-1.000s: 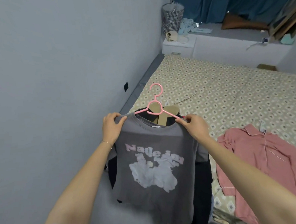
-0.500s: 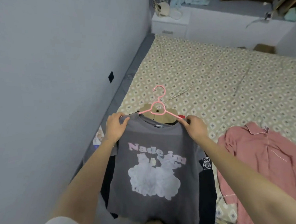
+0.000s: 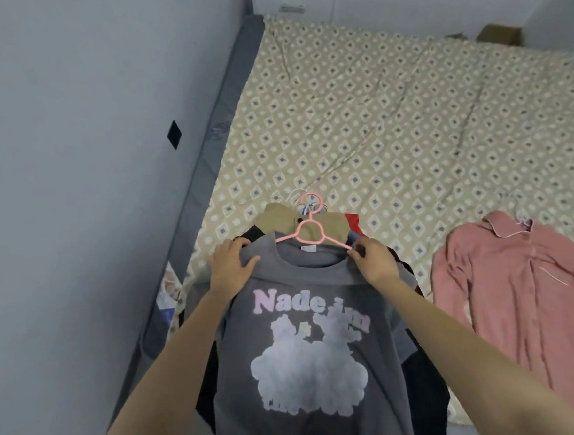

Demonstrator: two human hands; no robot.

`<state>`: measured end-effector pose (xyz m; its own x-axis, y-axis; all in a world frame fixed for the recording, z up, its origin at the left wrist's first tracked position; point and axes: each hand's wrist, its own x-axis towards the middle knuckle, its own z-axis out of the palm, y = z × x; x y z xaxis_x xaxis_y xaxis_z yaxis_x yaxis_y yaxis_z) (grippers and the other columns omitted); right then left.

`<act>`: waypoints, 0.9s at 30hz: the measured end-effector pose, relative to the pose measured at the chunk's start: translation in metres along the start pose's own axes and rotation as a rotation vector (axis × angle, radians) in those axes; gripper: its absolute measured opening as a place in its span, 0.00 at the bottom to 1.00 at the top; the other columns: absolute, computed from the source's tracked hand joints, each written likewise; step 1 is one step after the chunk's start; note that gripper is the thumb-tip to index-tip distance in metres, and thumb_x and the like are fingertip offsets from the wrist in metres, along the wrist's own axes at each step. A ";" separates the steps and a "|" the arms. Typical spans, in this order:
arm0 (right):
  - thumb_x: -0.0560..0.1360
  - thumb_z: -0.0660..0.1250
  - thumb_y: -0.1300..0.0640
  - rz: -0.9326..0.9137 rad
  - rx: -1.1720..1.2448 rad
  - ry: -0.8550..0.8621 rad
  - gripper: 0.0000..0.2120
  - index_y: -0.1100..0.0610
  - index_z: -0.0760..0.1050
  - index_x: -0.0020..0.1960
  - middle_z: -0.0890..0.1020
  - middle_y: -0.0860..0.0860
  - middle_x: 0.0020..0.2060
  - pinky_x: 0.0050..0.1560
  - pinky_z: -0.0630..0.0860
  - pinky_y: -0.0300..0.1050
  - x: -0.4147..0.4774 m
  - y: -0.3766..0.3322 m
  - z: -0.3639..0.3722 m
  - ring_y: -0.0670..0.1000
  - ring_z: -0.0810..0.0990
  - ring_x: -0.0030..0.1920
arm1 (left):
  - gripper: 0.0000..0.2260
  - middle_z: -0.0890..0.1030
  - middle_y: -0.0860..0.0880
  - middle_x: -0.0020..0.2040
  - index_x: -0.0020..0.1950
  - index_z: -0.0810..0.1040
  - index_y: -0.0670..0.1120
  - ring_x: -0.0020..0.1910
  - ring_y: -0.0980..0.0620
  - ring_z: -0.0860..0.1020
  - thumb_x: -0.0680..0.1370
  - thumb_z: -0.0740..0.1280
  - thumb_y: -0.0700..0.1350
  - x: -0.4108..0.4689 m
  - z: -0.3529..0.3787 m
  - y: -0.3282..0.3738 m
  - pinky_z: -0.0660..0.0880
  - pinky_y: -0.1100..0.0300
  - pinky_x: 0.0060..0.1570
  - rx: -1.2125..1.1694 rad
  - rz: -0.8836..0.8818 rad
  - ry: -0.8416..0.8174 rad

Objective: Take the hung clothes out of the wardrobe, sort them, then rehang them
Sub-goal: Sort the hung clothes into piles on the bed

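From the head camera, the grey T-shirt [image 3: 306,349] lies print-up on a pile of dark clothes [image 3: 424,383] at the near left edge of the bed [image 3: 373,113], just beside the wall [image 3: 76,161]. The left hand [image 3: 230,267] has its fingers curled over the shirt's left shoulder and grips the cloth. The right hand [image 3: 374,262] pinches the right shoulder where the arm of the pink hanger [image 3: 309,232] ends. A pink shirt [image 3: 522,298] lies flat to the right, apart from the pile.

What could go wrong: the pink hook sits right over other pale hooks [image 3: 296,200] under it, so lifting may snag them and drag the tan garment [image 3: 279,219] along. The hanger's right tip shows at the collar, so a tug on the cloth alone could slide it out.

The shirt's long axis runs near to far, collar far and hem near; the hook points far, and the hanger arms run left to right
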<state>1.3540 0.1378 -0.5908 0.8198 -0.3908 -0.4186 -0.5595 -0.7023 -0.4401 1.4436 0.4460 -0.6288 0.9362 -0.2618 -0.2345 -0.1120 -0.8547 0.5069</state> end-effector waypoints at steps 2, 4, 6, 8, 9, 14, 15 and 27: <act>0.78 0.67 0.56 0.013 0.008 -0.004 0.06 0.59 0.78 0.49 0.81 0.57 0.45 0.45 0.75 0.51 0.006 0.006 0.011 0.60 0.79 0.47 | 0.17 0.78 0.45 0.54 0.61 0.77 0.47 0.55 0.42 0.75 0.76 0.71 0.53 0.004 0.011 -0.008 0.72 0.45 0.56 0.050 0.001 -0.009; 0.78 0.67 0.57 0.017 -0.005 -0.008 0.06 0.59 0.78 0.52 0.82 0.57 0.47 0.47 0.77 0.52 0.010 0.010 0.020 0.60 0.79 0.48 | 0.18 0.78 0.44 0.55 0.63 0.76 0.45 0.57 0.40 0.75 0.77 0.71 0.51 0.004 0.020 -0.013 0.69 0.45 0.57 0.062 0.016 -0.014; 0.78 0.66 0.57 0.002 -0.026 -0.003 0.07 0.59 0.79 0.52 0.83 0.57 0.47 0.47 0.77 0.53 0.010 0.011 0.025 0.60 0.80 0.49 | 0.19 0.78 0.43 0.57 0.65 0.75 0.43 0.59 0.39 0.74 0.77 0.71 0.50 0.001 0.027 -0.014 0.66 0.45 0.60 0.053 0.018 0.002; 0.77 0.66 0.57 -0.029 -0.047 0.029 0.08 0.58 0.79 0.55 0.83 0.57 0.50 0.49 0.77 0.54 0.007 0.012 0.025 0.60 0.80 0.51 | 0.21 0.77 0.42 0.59 0.67 0.74 0.43 0.60 0.39 0.73 0.78 0.68 0.53 -0.005 0.030 -0.010 0.65 0.44 0.62 0.073 0.012 0.034; 0.77 0.66 0.57 -0.042 -0.062 0.045 0.10 0.58 0.79 0.58 0.82 0.57 0.53 0.51 0.76 0.54 0.004 0.013 0.024 0.61 0.79 0.54 | 0.23 0.76 0.41 0.59 0.67 0.74 0.42 0.60 0.39 0.73 0.78 0.65 0.56 -0.009 0.030 -0.006 0.66 0.43 0.62 0.083 0.021 0.053; 0.78 0.65 0.53 -0.074 -0.165 0.070 0.21 0.55 0.70 0.70 0.74 0.56 0.65 0.64 0.66 0.55 -0.025 0.020 0.008 0.60 0.69 0.66 | 0.24 0.74 0.41 0.65 0.68 0.74 0.44 0.65 0.39 0.71 0.78 0.58 0.57 -0.028 0.033 0.039 0.66 0.37 0.66 0.126 0.195 0.095; 0.78 0.65 0.53 -0.087 -0.180 0.086 0.23 0.54 0.69 0.71 0.73 0.56 0.66 0.65 0.65 0.55 -0.032 0.024 0.003 0.60 0.69 0.67 | 0.24 0.73 0.42 0.67 0.69 0.73 0.45 0.67 0.40 0.70 0.78 0.58 0.57 -0.032 0.035 0.051 0.64 0.37 0.68 0.136 0.227 0.084; 0.79 0.62 0.45 -0.074 -0.175 0.137 0.33 0.50 0.53 0.79 0.58 0.56 0.77 0.75 0.52 0.55 -0.149 0.151 -0.079 0.60 0.55 0.76 | 0.33 0.63 0.45 0.78 0.78 0.64 0.49 0.78 0.43 0.58 0.78 0.48 0.64 -0.124 0.082 0.221 0.45 0.41 0.75 0.233 0.306 -0.004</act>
<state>1.1572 0.0427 -0.5322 0.8732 -0.4037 -0.2730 -0.4777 -0.8199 -0.3156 1.2750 0.2528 -0.5561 0.8466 -0.5219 -0.1047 -0.4594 -0.8157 0.3517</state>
